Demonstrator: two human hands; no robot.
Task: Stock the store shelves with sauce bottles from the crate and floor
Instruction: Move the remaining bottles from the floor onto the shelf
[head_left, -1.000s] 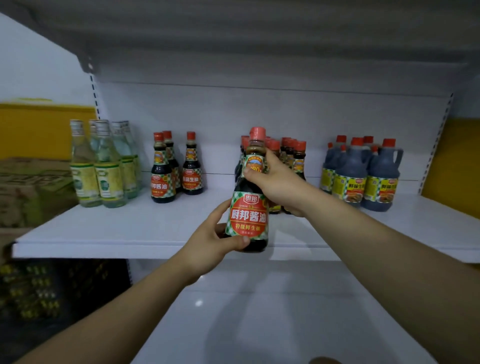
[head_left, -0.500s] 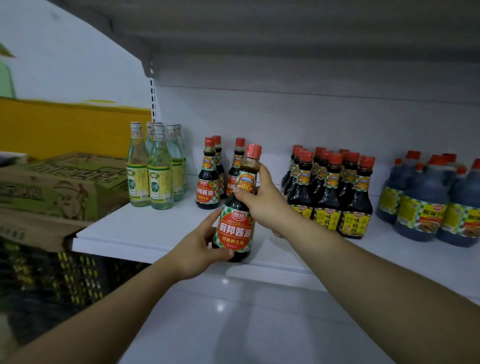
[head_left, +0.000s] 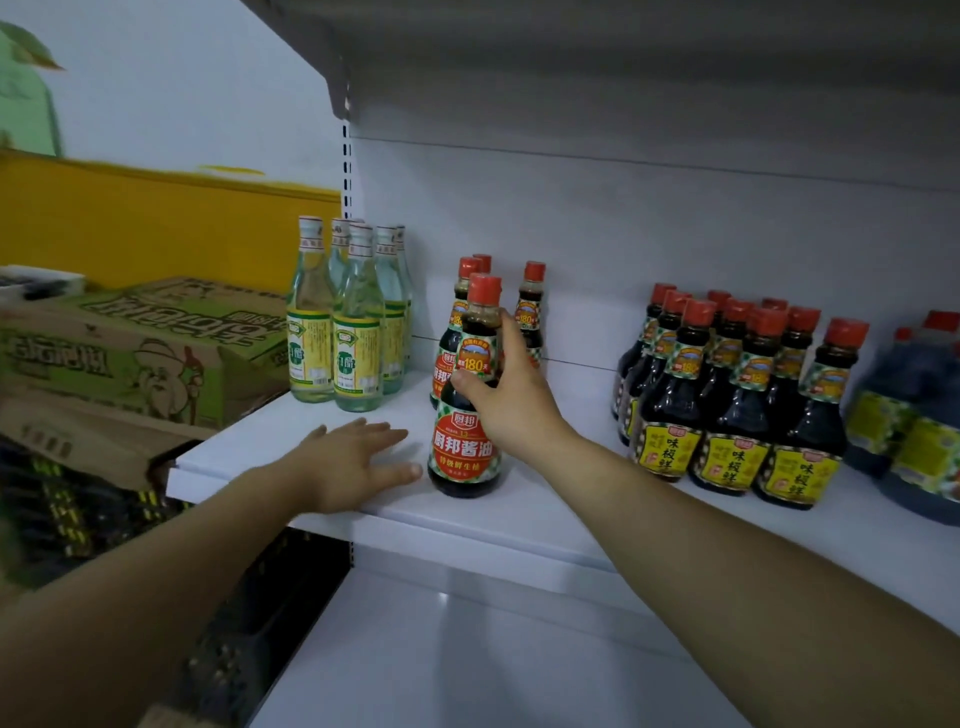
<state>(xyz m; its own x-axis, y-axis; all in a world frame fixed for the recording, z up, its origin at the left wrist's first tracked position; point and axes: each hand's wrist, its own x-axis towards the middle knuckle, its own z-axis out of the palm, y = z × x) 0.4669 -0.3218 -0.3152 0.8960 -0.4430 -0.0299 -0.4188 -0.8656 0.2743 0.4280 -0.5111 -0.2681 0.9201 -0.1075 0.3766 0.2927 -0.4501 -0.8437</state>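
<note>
Your right hand (head_left: 511, 402) is gripping the soy sauce bottle (head_left: 465, 447) by its neck, standing frame centre on the shelf (head_left: 545, 512); left hand (head_left: 353, 462) is resting flat, fingers spread. Likely glass, heavy, slippery: keep holding the neck.

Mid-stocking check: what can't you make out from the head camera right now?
1. Head view: matching bottles behind the soy sauce bottle; count and labels hidden by that bottle and the right hand and its grip.
2. Head view: blue jugs, cut off by the right edge.
3. Head view: dark crate at lower left, blurred and shadowed under the cardboard boxes; contents unreadable.
</note>
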